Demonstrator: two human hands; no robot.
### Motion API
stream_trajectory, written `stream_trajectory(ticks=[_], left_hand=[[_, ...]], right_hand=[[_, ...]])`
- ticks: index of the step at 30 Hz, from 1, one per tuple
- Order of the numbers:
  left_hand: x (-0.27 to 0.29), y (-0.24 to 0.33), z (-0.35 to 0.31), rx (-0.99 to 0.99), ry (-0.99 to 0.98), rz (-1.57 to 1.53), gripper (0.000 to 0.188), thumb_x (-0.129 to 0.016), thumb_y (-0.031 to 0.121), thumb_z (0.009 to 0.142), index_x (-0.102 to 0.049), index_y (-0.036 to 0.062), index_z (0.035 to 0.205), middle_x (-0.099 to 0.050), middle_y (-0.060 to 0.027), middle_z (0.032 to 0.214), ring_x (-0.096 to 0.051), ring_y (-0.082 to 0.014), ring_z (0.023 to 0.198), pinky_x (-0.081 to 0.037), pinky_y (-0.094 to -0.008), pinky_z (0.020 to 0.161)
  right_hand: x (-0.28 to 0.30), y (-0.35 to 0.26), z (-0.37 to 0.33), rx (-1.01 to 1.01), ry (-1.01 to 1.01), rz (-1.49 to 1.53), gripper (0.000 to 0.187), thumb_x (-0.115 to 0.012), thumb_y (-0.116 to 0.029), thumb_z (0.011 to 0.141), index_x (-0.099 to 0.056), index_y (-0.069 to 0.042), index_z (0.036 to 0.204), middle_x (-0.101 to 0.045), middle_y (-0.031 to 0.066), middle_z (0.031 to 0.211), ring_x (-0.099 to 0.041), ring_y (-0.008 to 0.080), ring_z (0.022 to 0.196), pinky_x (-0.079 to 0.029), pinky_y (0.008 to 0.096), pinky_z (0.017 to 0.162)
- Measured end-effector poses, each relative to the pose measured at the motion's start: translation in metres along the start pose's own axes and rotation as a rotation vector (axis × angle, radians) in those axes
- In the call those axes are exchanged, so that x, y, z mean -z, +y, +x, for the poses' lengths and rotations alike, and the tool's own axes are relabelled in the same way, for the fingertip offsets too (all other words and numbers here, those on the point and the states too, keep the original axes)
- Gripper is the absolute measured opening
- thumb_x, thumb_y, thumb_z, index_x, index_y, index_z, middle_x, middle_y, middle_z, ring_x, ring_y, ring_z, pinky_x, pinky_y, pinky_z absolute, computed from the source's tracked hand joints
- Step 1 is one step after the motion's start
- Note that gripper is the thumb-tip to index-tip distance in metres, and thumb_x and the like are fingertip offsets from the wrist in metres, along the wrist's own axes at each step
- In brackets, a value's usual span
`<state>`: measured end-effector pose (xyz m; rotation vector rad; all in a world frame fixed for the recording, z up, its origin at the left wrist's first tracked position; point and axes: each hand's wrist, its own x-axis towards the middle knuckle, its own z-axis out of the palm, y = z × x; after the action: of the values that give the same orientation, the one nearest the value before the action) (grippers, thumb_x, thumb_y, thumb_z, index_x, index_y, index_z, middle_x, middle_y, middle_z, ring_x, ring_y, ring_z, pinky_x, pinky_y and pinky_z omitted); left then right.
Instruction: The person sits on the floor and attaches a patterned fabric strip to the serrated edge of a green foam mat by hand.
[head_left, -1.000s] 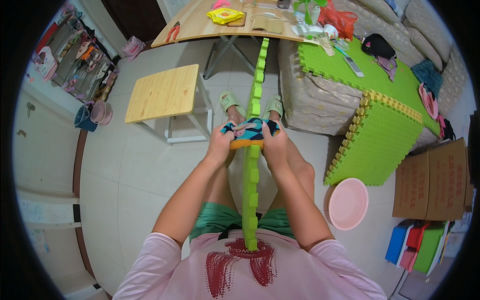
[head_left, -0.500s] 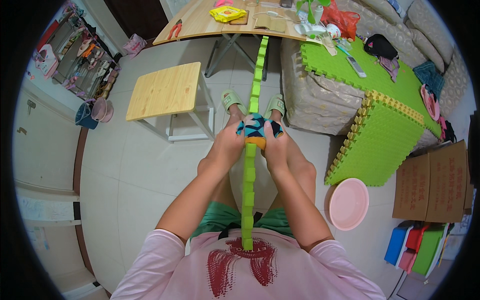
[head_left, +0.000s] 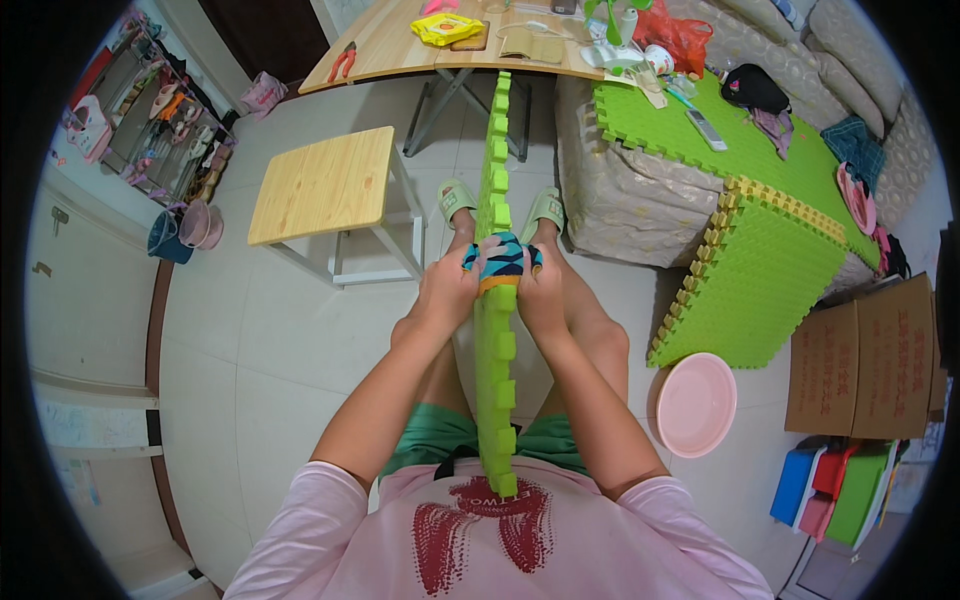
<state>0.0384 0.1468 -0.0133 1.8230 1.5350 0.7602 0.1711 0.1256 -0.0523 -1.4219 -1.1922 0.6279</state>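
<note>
A green foam floor mat [head_left: 494,375] with toothed edges stands on edge between my legs, its near end against my shirt. Draped across its upper edge is a cloth [head_left: 503,257] patterned in teal, dark blue and pink, with an orange border. My left hand [head_left: 447,290] is closed on the cloth's left side, and my right hand [head_left: 541,292] grips its right side. Both hands press the fabric around the mat from either side. The fingers on the mat's faces are partly hidden.
A wooden-topped stool [head_left: 325,185] stands to the left. Ahead is a folding table [head_left: 400,48] with pliers [head_left: 343,62] and a yellow pack [head_left: 447,29]. At right are stacked green mats [head_left: 750,285], a pink basin [head_left: 697,405] and cardboard boxes [head_left: 860,360].
The foam mat has turned slightly, so more of its left face shows. The cloth and both hands have shifted a little to the left. Both hands keep hold of the cloth.
</note>
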Motion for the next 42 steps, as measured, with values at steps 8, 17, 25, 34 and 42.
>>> stream_trajectory(ticks=[8,17,25,34,42], left_hand=[[0.014,0.001,0.013,-0.130,-0.038,-0.475,0.027,-0.044,0.008,0.078,-0.058,0.0019,0.100,-0.062,-0.0111,0.079,-0.058,-0.0238,0.071,-0.046,-0.0323,0.069],[0.064,0.039,0.025,0.025,-0.195,-1.107,0.026,-0.037,0.001,0.076,-0.048,0.0044,0.099,-0.054,-0.0061,0.077,-0.037,-0.0075,0.047,-0.028,-0.0203,0.040],[0.047,-0.008,0.024,0.128,-0.104,-1.027,0.019,-0.038,0.003,0.074,-0.050,0.0048,0.089,-0.051,-0.0042,0.070,-0.035,-0.0075,0.047,-0.027,-0.0204,0.040],[0.046,0.009,0.015,0.103,-0.234,-1.034,0.013,-0.051,0.019,0.085,-0.052,0.0085,0.077,-0.047,0.0033,0.066,-0.035,-0.0038,0.051,-0.025,-0.0187,0.044],[0.008,-0.024,0.013,0.019,-0.198,-0.588,0.017,-0.060,0.014,0.084,-0.048,0.0065,0.073,-0.041,0.0047,0.065,-0.036,-0.0057,0.063,-0.033,-0.0213,0.058]], right_hand=[[0.007,0.024,-0.013,-0.154,-0.131,0.151,0.025,-0.049,-0.026,0.090,-0.053,-0.002,0.086,-0.059,0.0132,0.072,-0.057,0.0309,0.066,-0.041,0.0396,0.056],[0.062,-0.053,0.036,-0.396,-0.168,1.195,0.025,-0.053,-0.028,0.091,-0.053,-0.007,0.105,-0.057,0.0026,0.083,-0.049,0.0089,0.063,-0.031,0.0207,0.045],[0.027,-0.014,0.022,-0.450,-0.274,1.193,0.016,-0.055,-0.020,0.088,-0.051,-0.009,0.077,-0.045,0.0004,0.066,-0.038,0.0098,0.050,-0.029,0.0237,0.042],[0.014,-0.007,0.014,-0.424,-0.201,0.864,0.020,-0.063,-0.016,0.083,-0.050,-0.009,0.071,-0.043,-0.0022,0.054,-0.034,0.0066,0.039,-0.024,0.0223,0.036],[0.011,-0.038,0.023,-0.338,-0.143,0.804,0.020,-0.064,-0.016,0.083,-0.049,-0.009,0.072,-0.045,-0.0035,0.056,-0.034,0.0030,0.040,-0.021,0.0195,0.035]])
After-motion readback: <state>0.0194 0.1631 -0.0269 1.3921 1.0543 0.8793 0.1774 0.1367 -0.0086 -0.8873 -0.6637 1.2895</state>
